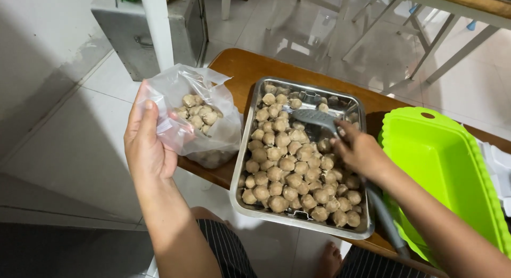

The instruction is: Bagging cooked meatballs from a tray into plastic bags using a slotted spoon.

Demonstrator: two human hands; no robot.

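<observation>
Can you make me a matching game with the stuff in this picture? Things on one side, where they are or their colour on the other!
Things:
1. clear plastic bag
2. metal tray
3. grey ladle
4. plastic tub

Clues:
A. bright green, at the right
B. held up by the left hand
C. full of brownish meatballs, on the wooden table
D. gripped by the right hand, over the tray

Pairs: 1-B, 2-C, 3-D, 4-A

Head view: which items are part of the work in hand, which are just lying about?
In use:
- left hand holding the clear plastic bag of balls
- right hand on the grey scoop
- steel tray of brown balls

Lying about:
- green plastic basket
- metal box
- wooden table bears it all
</observation>
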